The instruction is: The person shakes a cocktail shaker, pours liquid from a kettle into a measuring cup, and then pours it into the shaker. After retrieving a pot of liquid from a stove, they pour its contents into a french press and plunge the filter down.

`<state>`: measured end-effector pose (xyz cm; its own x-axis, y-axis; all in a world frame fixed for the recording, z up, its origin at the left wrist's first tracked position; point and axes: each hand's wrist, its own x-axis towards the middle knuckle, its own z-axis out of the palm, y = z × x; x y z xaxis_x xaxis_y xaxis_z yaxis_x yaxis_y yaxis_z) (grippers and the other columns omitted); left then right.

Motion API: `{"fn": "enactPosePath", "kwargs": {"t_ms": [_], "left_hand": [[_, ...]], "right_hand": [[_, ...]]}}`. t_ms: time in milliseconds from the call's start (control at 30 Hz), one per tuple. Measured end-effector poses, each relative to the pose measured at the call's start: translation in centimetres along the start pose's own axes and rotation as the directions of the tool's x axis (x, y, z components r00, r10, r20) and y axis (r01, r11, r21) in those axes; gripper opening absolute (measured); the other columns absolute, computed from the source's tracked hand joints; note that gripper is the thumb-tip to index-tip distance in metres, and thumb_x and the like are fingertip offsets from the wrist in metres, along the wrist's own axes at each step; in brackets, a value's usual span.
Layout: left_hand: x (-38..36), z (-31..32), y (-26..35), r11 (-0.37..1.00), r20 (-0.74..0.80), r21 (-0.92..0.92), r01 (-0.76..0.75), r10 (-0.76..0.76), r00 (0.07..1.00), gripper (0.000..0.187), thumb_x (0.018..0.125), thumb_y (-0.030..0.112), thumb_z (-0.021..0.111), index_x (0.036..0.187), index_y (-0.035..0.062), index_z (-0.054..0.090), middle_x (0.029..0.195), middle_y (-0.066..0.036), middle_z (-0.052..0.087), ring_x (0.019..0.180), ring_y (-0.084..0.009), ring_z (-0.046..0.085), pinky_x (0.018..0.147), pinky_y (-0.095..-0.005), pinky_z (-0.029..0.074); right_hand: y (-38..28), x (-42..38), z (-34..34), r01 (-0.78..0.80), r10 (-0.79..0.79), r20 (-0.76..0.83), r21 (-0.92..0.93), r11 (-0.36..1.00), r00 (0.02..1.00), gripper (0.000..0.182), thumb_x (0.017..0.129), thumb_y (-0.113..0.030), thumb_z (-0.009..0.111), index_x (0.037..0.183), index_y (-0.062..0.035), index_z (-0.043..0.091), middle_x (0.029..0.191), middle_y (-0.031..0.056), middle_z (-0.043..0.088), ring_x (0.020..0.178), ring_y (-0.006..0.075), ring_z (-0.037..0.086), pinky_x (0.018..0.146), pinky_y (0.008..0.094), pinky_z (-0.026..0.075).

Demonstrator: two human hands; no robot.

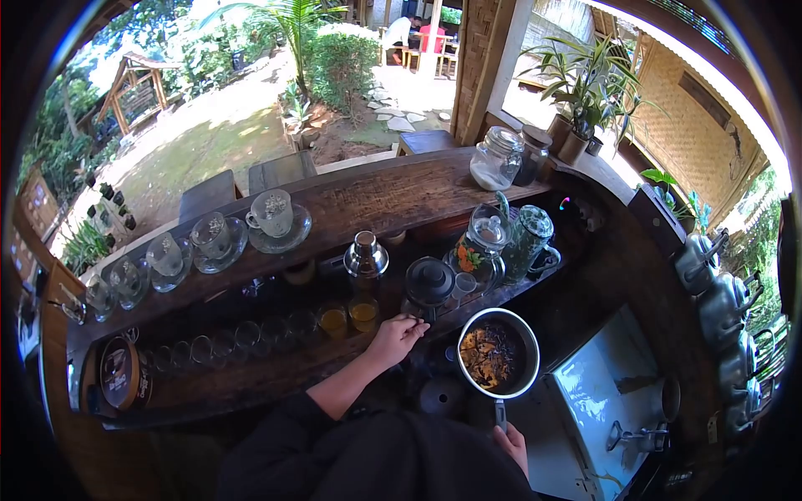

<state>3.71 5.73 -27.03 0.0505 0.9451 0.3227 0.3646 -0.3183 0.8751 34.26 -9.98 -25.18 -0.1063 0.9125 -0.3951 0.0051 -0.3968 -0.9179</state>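
My right hand is closed around the handle of a saucepan. Inside it are dark shreds and orange-yellow pieces. Over the counter, my left hand has its fingers curled at the handle of a black-lidded jug; the jug's lower part is hard to see. Beside that jug stand a small clear glass and a glass pitcher with an orange floral pattern. Two glasses of amber liquid are left of my left hand.
A metal shaker stands behind the amber glasses. Upturned-looking glass cups on saucers line the upper ledge at left. A green speckled enamel pot and lidded jars are at the back right. Metal kettles line the right side.
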Motion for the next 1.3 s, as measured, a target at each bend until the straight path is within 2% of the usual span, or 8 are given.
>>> {"fn": "enactPosePath", "kwargs": {"t_ms": [200, 433, 533, 667, 733, 867, 933, 1300], "left_hand": [[-0.8, -0.2, -1.5, 0.971, -0.034, -0.218, 0.095, -0.105, 0.994, 0.028, 0.085, 0.019, 0.062, 0.094, -0.0072, 0.057, 0.082, -0.013, 0.06, 0.058, -0.0153, 0.057, 0.056, -0.026, 0.046], [-1.1, -1.7, 3.6, 0.987, -0.136, -0.098, 0.128, -0.14, 0.981, 0.031, 0.082, 0.02, 0.065, 0.099, -0.0048, 0.055, 0.081, -0.01, 0.058, 0.058, -0.0133, 0.056, 0.055, -0.026, 0.047], [0.4, -2.9, 5.2, 0.993, -0.137, -0.02, 0.118, -0.12, 0.983, 0.026, 0.082, 0.015, 0.063, 0.103, 0.0001, 0.055, 0.082, -0.007, 0.055, 0.072, -0.0097, 0.057, 0.062, -0.0229, 0.047], [4.1, -3.2, 6.4, 0.966, -0.233, 0.23, -0.118, 0.173, 0.957, 0.041, 0.076, 0.012, 0.066, 0.112, 0.0022, 0.051, 0.101, -0.011, 0.052, 0.09, -0.0213, 0.054, 0.076, -0.0312, 0.046], [5.9, -3.5, 6.2, 0.909, -0.207, 0.362, -0.209, 0.297, 0.932, 0.046, 0.074, 0.012, 0.066, 0.116, 0.0025, 0.049, 0.108, -0.013, 0.051, 0.1, -0.0272, 0.052, 0.082, -0.0351, 0.044], [8.5, -4.4, 6.3, 0.899, 0.059, 0.427, -0.096, 0.078, 0.995, 0.054, 0.071, 0.021, 0.063, 0.12, 0.0051, 0.049, 0.106, -0.013, 0.053, 0.104, -0.0304, 0.051, 0.088, -0.0393, 0.042], [9.2, -4.6, 6.9, 0.83, 0.136, 0.54, -0.14, 0.079, 0.988, 0.052, 0.069, 0.022, 0.064, 0.117, 0.0051, 0.053, 0.1, -0.014, 0.055, 0.1, -0.03, 0.054, 0.086, -0.0383, 0.044], [12.1, -4.6, 6.8, 0.76, 0.37, 0.609, -0.227, -0.019, 0.929, 0.037, 0.066, 0.026, 0.061, 0.097, 0.0053, 0.063, 0.085, -0.018, 0.059, 0.084, -0.0338, 0.059, 0.076, -0.0398, 0.048]], "right_hand": [[0.8, 0.1, -0.6, -0.001, 0.001, 0.005, 0.022, 1.0, 1.0, 0.02, 0.093, -0.022, 0.051, 0.094, -0.0019, 0.052, 0.062, -0.0024, 0.049, 0.054, 0.0041, 0.042, 0.05, 0.0193, 0.032], [2.1, 0.0, -1.4, -0.009, 0.01, -0.038, 0.033, 0.999, 0.999, 0.02, 0.092, -0.023, 0.052, 0.087, -0.0045, 0.051, 0.065, -0.0036, 0.049, 0.057, 0.0028, 0.043, 0.052, 0.0192, 0.033], [1.2, -0.5, -1.3, -0.026, 0.027, -0.047, 0.012, 1.0, 0.999, 0.02, 0.092, -0.024, 0.053, 0.085, -0.0053, 0.051, 0.065, -0.0045, 0.048, 0.059, 0.0025, 0.042, 0.053, 0.0195, 0.033], [1.7, -0.3, -1.6, -0.008, 0.009, -0.057, 0.015, 1.0, 0.998, 0.02, 0.092, -0.024, 0.054, 0.085, -0.0057, 0.051, 0.065, -0.0055, 0.046, 0.059, 0.0023, 0.041, 0.052, 0.0195, 0.032], [1.7, -0.4, -1.7, -0.004, 0.005, -0.041, 0.022, 1.0, 0.999, 0.02, 0.092, -0.024, 0.054, 0.086, -0.0057, 0.051, 0.065, -0.0062, 0.045, 0.059, 0.0019, 0.04, 0.052, 0.0194, 0.031], [1.8, -0.7, -1.5, -0.001, 0.003, -0.066, 0.02, 1.0, 0.998, 0.02, 0.092, -0.025, 0.055, 0.086, -0.0058, 0.052, 0.066, -0.0067, 0.045, 0.059, 0.0016, 0.04, 0.053, 0.0192, 0.031], [1.5, -0.9, -1.4, -0.026, 0.022, -0.086, -0.045, 0.999, 0.996, 0.016, 0.092, -0.019, 0.053, 0.09, -0.0031, 0.053, 0.07, -0.0025, 0.053, 0.065, 0.0053, 0.051, 0.059, 0.021, 0.04], [2.3, -0.8, -0.6, -0.125, 0.122, -0.067, -0.043, 0.991, 0.99, 0.023, 0.092, -0.022, 0.055, 0.097, 0.0004, 0.054, 0.078, 0.0016, 0.058, 0.074, 0.009, 0.056, 0.068, 0.0234, 0.043]]}}
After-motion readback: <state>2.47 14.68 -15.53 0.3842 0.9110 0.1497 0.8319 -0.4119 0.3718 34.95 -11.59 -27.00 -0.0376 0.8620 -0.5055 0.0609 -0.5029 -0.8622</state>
